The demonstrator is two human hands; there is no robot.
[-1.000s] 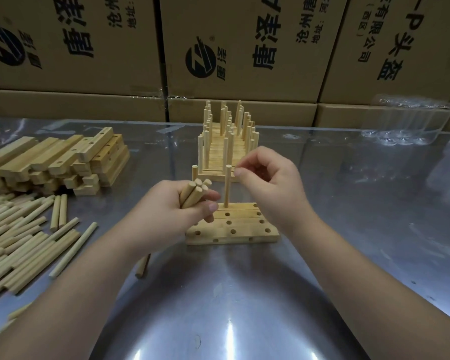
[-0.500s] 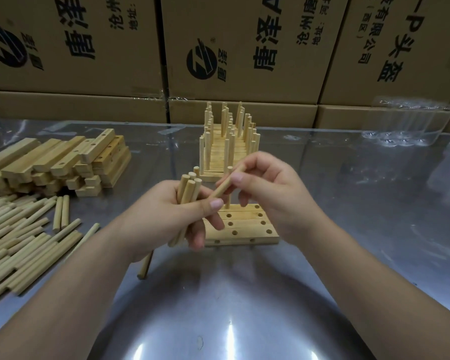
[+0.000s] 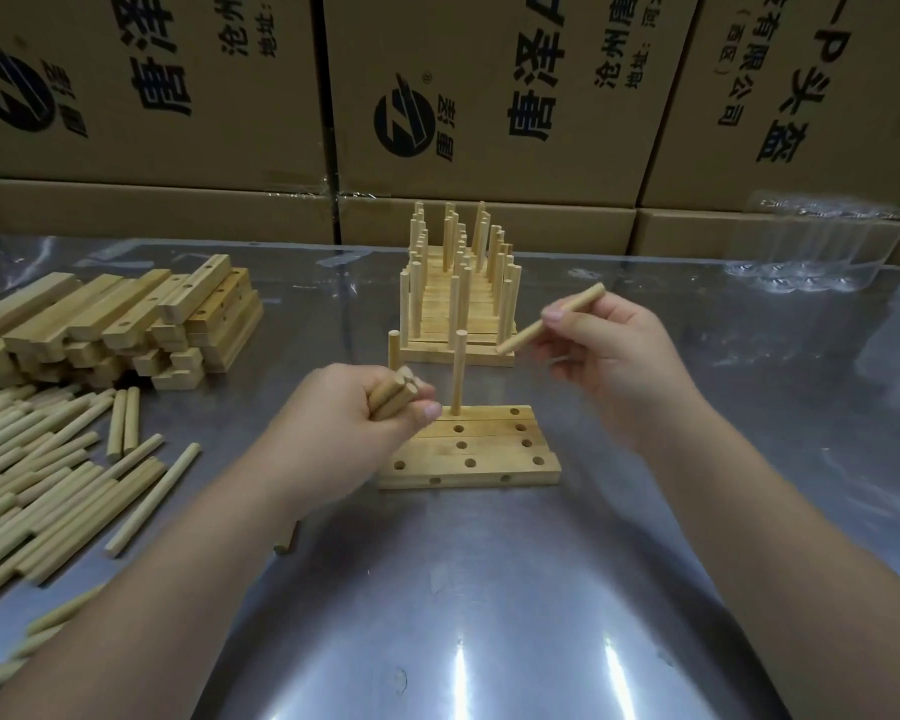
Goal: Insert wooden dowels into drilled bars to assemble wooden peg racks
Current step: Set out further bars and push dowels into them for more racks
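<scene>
Several drilled wooden bars [image 3: 489, 454] lie side by side at the table's centre. Two dowels stand upright in the far bar, one in the middle [image 3: 458, 371] and one at the left end [image 3: 394, 348]. My left hand [image 3: 344, 423] grips a bundle of dowels [image 3: 393, 394] over the left end of the bars. My right hand [image 3: 609, 356] is raised to the right above the bars and pinches a single dowel [image 3: 552, 317], held slanted.
Finished peg racks [image 3: 458, 298] stand in a row behind the bars. Loose drilled bars [image 3: 126, 319] are stacked at the left, loose dowels [image 3: 37, 475] piled in front of them. Cardboard boxes [image 3: 489, 96] wall the back. A clear plastic tray [image 3: 822, 241] sits far right.
My right hand let go of the upright middle dowel, took one dowel from the bundle in my left hand, and moved up and to the right with it.
</scene>
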